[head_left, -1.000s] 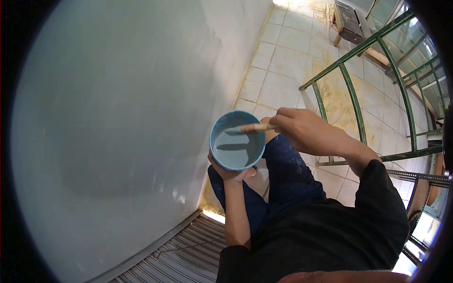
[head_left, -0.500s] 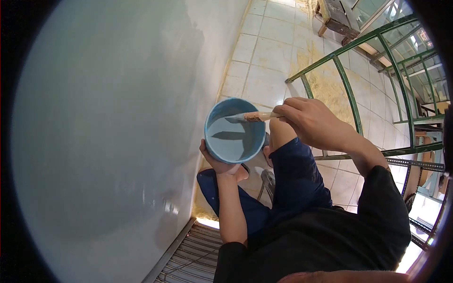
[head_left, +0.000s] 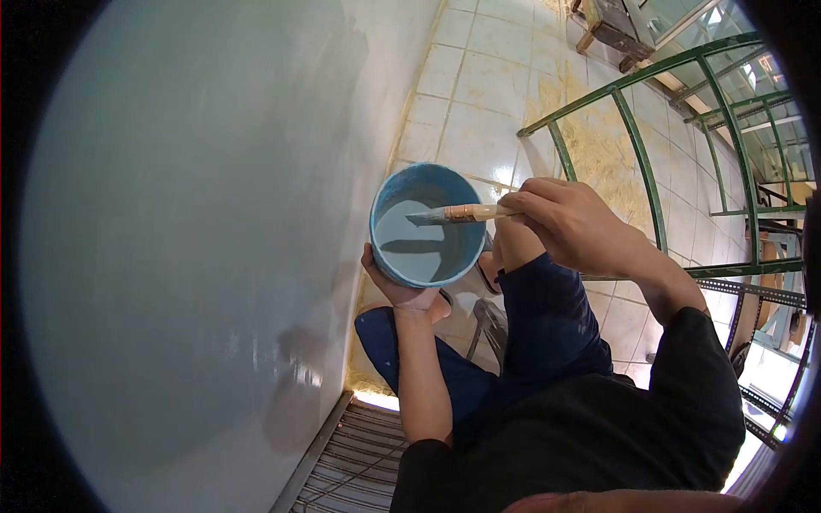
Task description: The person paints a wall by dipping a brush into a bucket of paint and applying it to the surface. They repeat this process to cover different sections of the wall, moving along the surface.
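My left hand (head_left: 400, 289) grips a blue bucket (head_left: 380, 256) from below and at its near side, its fingers partly hidden behind the wall. Inside lies pale blue-grey paint (head_left: 428, 267), with the shadow of a brush across its surface. Between the closed fingers of my right hand (head_left: 564, 218) is the pale handle of a paintbrush (head_left: 462, 213). Its paint-coated bristles point left over the bucket's opening, above the paint. Close on the left stands a large wall (head_left: 214, 214) with a wet-looking, shiny patch low down.
A green metal ladder-like frame (head_left: 637, 141) stands to the right on the tiled floor (head_left: 479, 85), which has yellowish stains. Farther back is a wooden bench (head_left: 611, 34). Below left lies a slatted metal grate (head_left: 355, 457); a perforated metal rail (head_left: 761, 293) runs at the right.
The paintbrush has turned slightly, its bristles now a little lower over the paint. The bucket tilts slightly differently in my left hand, and the view has shifted a little.
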`<state>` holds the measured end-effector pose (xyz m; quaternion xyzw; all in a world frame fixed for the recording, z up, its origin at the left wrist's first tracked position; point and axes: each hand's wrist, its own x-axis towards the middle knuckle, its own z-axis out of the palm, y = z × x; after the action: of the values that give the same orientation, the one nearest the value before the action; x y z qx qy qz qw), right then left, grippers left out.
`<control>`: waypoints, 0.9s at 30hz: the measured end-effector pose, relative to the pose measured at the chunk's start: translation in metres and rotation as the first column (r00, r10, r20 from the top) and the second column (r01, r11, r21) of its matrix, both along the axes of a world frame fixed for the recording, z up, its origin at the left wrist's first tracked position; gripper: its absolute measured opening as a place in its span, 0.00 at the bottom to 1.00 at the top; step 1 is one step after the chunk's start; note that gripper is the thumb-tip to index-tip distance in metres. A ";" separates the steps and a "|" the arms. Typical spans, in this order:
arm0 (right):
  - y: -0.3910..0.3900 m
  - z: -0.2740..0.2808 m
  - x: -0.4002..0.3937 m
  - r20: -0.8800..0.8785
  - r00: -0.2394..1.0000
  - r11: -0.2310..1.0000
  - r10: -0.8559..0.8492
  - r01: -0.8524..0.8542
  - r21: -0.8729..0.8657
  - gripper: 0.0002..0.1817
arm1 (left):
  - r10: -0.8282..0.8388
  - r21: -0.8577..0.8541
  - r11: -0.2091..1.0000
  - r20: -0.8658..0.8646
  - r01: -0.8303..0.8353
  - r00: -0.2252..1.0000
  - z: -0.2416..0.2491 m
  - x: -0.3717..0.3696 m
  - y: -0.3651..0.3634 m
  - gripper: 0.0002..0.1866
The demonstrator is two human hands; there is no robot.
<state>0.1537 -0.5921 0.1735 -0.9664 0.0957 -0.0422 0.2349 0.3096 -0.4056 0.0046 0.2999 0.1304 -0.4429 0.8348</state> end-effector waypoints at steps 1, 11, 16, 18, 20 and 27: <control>0.000 -0.001 0.001 -0.001 1.000 1.000 -0.002 0.002 0.003 0.15 | 0.011 -0.035 0.999 -0.045 -0.013 0.999 -0.005 0.001 0.000 0.36; -0.006 -0.008 0.009 0.062 0.998 0.999 0.005 -0.008 0.053 0.15 | 0.032 -0.214 0.975 -0.120 -0.057 0.992 -0.028 0.009 0.011 0.36; -0.007 -0.012 0.011 0.088 0.996 0.990 -0.006 -0.006 0.138 0.13 | 0.057 -0.172 0.981 -0.158 -0.084 0.986 -0.028 0.010 0.008 0.37; -0.007 -0.005 0.016 -0.182 0.980 0.913 -0.075 0.141 0.383 0.13 | 0.044 -0.164 0.984 -0.137 -0.066 0.990 -0.019 0.009 0.005 0.37; -0.010 -0.005 0.018 -0.221 0.973 0.882 -0.068 0.162 0.442 0.13 | 0.032 -0.158 0.986 -0.112 -0.050 0.993 -0.015 0.008 0.003 0.37; -0.021 -0.043 0.011 -0.165 0.982 0.540 -0.090 0.187 0.821 0.18 | 0.004 -0.193 0.981 -0.138 -0.031 0.990 -0.037 0.008 0.013 0.36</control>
<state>0.1646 -0.6127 0.1303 -0.7300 0.1921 0.0395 0.6547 0.3173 -0.3929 -0.0320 0.1847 0.1460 -0.4657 0.8530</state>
